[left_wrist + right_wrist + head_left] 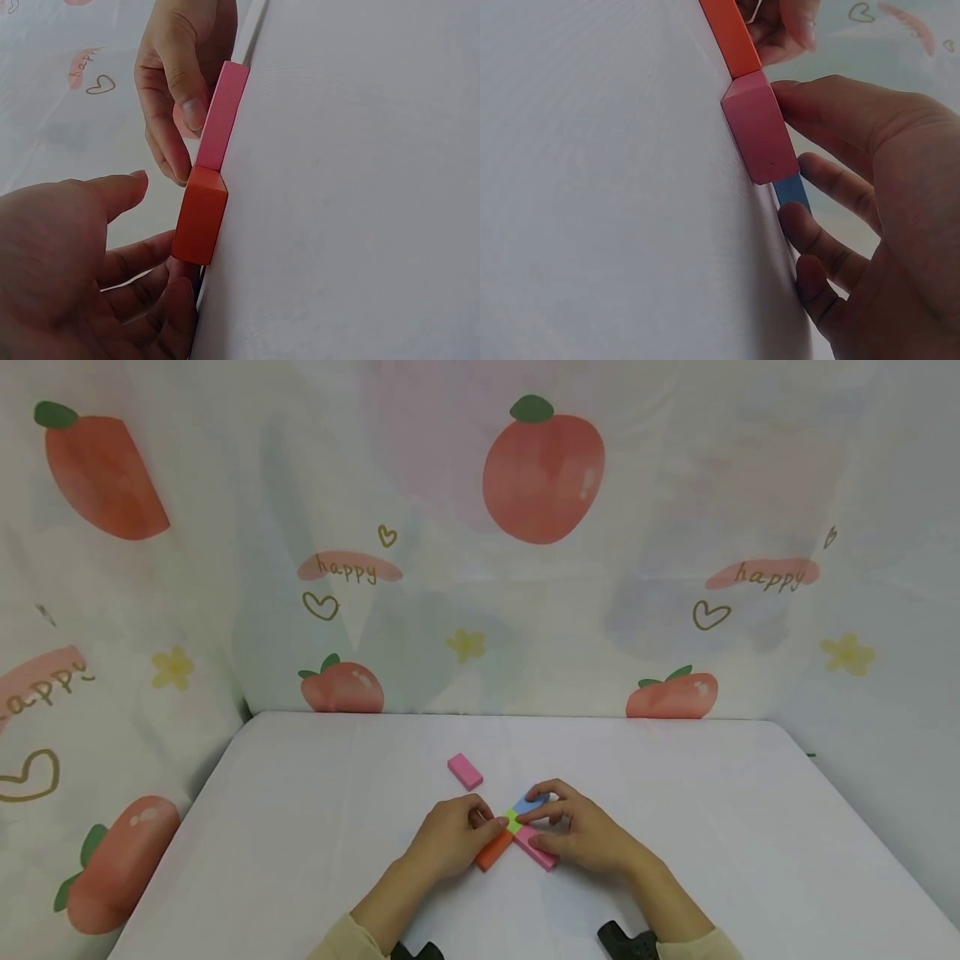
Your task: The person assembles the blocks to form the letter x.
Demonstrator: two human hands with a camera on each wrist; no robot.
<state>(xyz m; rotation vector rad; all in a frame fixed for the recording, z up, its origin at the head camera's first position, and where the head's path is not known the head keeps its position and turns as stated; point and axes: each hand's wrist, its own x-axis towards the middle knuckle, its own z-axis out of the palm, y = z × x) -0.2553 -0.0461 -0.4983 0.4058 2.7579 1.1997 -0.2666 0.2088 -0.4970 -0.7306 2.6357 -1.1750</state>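
Observation:
On the white table, an orange block (494, 852), a pink block (536, 848) and a blue block (531, 802) meet around a small green block (513, 821). My left hand (452, 835) is at the orange block's left side, its thumb tip over the end by the green one. In the left wrist view that thumb stands apart from the orange block (201, 216), with fingers beside it. My right hand (583, 828) spreads over the other side: thumb at the pink block, index fingertip by the green block, another finger touching the blue one.
A loose pink block (465, 772) lies on the white tabletop (300, 827), just beyond my left hand. Printed cloth walls (465, 585) stand behind the table and on its sides. A black strap (628, 941) sits by my right wrist.

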